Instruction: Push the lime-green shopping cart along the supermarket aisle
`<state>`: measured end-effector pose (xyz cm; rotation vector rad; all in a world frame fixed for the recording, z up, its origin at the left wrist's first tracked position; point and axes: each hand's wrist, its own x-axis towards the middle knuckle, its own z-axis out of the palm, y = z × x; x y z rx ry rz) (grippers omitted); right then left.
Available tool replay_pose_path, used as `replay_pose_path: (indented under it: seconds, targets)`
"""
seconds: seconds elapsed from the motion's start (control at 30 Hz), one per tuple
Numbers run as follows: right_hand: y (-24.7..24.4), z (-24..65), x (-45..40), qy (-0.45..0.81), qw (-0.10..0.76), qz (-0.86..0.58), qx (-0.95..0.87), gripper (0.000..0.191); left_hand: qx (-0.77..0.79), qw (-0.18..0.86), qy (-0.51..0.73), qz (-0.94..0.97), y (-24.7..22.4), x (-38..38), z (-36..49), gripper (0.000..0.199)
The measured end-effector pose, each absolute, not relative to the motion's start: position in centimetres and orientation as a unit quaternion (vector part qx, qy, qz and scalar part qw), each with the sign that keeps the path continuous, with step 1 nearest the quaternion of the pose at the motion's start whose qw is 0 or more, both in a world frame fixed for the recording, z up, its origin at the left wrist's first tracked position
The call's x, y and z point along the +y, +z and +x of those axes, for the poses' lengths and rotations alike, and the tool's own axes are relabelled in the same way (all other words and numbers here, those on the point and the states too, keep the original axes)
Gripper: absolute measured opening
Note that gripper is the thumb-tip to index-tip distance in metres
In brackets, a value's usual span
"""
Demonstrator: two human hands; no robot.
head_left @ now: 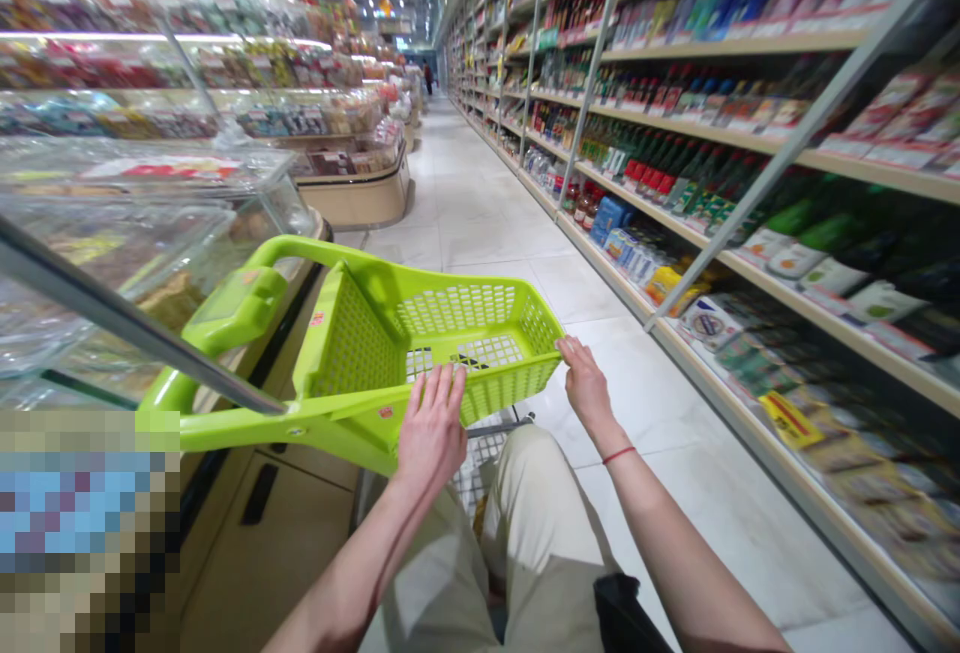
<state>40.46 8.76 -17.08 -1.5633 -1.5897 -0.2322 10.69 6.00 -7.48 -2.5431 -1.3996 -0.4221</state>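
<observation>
Left hand [431, 430]: fingers spread, curled over basket's near rim, firm and level | right hand [587, 383]: narrow fingertip hold on right rim | lime-green plastic trolley basket [480, 313]: lower centre, between both hands | grocery shelving [750, 145]: right of frame, alongside aisle

Down the right, tall wooden shelves [712, 130] crammed with bottles [645, 158] and packets [709, 323]; down the left, glass display counters [150, 173] loaded with packaged goods; pale floor tiles [480, 223] running straight ahead; far down the aisle, one small figure [428, 78]!
</observation>
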Motion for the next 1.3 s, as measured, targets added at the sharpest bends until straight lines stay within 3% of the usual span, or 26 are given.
replay_pose_path:
  seconds: [0.2,0.43,0.83,1.13,1.3]
  targets:
    - [-16.6,36.6,8.3,-0.086,0.442,-0.64,-0.623,0.069,-0.492,0.117,-0.157,-0.848,-7.6,6.0,10.7,0.079]
    - [-14.3,28.9,7.5,-0.085,0.384,-0.551,-0.736,0.068,-0.487,0.139,-0.142,-0.851,-7.5,6.0,10.8,0.074]
    - [-16.3,39.6,8.5,-0.09,0.436,-0.641,-0.625,0.066,-0.491,0.12,-0.166,-0.847,-7.5,6.0,10.8,0.072]
    - [-14.1,27.8,7.4,-0.06,0.396,-0.563,-0.723,0.067,-0.5,0.156,-0.147,-0.839,-7.4,5.9,10.5,0.069]
    - [-13.5,26.7,7.2,-0.072,0.383,-0.54,-0.746,0.062,-0.499,0.156,-0.136,-0.841,-7.3,5.8,10.5,0.069]
